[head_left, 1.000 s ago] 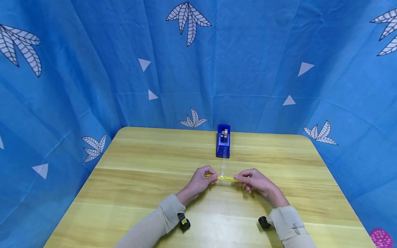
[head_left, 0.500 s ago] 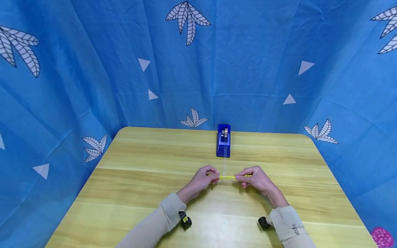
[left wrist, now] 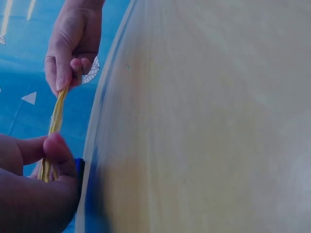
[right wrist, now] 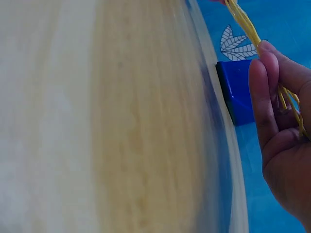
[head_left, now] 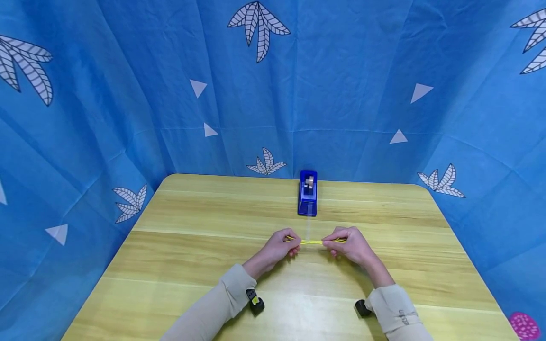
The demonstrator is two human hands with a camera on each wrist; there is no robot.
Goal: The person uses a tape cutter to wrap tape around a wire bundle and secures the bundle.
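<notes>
A thin bundle of yellow cord is stretched level between both hands, over the middle of the table. My left hand pinches one side of it between thumb and forefinger. On the other side my right hand pinches it the same way, and loose strands loop behind its fingertips in the right wrist view. A strip of clear tape runs from the blue tape dispenser down to the cord, meeting it between the two hands. In the left wrist view the bundled strands look wrapped by something shiny.
The dispenser stands at the back edge of the wooden table. A blue patterned curtain hangs behind the table and along both sides. Black wrist cameras sit at both cuffs.
My right hand has risen slightly, bringing the cord from a slight slant to level. Its fingers have shifted a little on the strands. The left hand has barely moved.
</notes>
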